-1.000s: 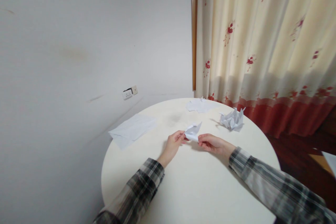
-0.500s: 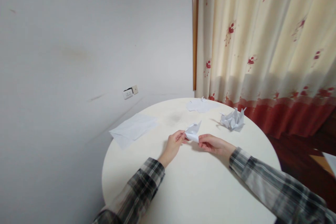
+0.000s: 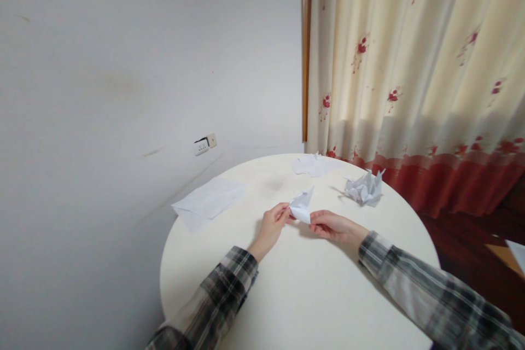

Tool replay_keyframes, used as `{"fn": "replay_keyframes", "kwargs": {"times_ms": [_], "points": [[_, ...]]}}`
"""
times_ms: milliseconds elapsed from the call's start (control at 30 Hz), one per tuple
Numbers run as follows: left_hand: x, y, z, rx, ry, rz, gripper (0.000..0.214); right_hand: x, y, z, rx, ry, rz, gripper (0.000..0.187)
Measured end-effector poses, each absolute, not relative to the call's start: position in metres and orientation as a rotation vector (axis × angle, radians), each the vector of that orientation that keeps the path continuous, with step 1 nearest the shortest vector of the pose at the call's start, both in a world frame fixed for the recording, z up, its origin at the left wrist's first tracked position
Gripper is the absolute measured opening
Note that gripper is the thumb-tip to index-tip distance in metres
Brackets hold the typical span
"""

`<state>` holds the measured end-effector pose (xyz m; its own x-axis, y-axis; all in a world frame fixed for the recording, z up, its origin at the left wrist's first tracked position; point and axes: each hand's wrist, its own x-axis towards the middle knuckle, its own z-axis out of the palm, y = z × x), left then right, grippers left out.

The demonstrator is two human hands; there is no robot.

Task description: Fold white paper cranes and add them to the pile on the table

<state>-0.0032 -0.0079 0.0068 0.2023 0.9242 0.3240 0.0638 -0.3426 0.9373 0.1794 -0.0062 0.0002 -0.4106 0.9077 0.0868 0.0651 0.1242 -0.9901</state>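
Between my two hands is a piece of folded white paper (image 3: 301,208), its pointed tip rising to the upper right. My left hand (image 3: 274,224) pinches its left side between thumb and fingers. At its lower right corner, the fingertips of my right hand (image 3: 332,225) are closed on the paper. Both hands are just above the round white table (image 3: 295,290). Some fingers are hidden behind the paper and the hands themselves.
A cluster of folded paper cranes (image 3: 364,188) stands at the table's right. White paper sheets (image 3: 209,199) lie at the left edge, and more paper pieces (image 3: 314,165) at the back. A wall with a socket (image 3: 200,146) rises behind; a flowered curtain (image 3: 410,65) hangs at the right.
The folded paper has tilted very slightly between my fingers, its tip a bit more upright. Both hands keep their grip and nearly the same place.
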Motion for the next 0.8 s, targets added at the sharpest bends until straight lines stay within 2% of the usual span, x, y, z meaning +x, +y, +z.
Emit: {"fn": "replay_keyframes", "kwargs": {"times_ms": [133,233,533,800], "points": [[-0.0039,-0.0069,0.0068,1.612,0.959,1.257,0.025,0.1797,-0.0073,0.0008,-0.99,-1.44,1.685,0.009],[-0.0041,-0.0072,0.0074,1.615,0.961,1.239,0.026,0.1793,-0.0085,0.0028,-0.994,-1.319,1.787,0.007],[-0.0033,-0.0102,0.008,1.589,0.92,1.252,0.029,0.1787,-0.0076,0.0052,-1.01,-1.147,1.935,0.006],[-0.0024,-0.0116,0.0103,1.563,0.921,1.244,0.029,0.1791,-0.0087,0.0057,-0.984,-1.143,1.94,0.005]]}}
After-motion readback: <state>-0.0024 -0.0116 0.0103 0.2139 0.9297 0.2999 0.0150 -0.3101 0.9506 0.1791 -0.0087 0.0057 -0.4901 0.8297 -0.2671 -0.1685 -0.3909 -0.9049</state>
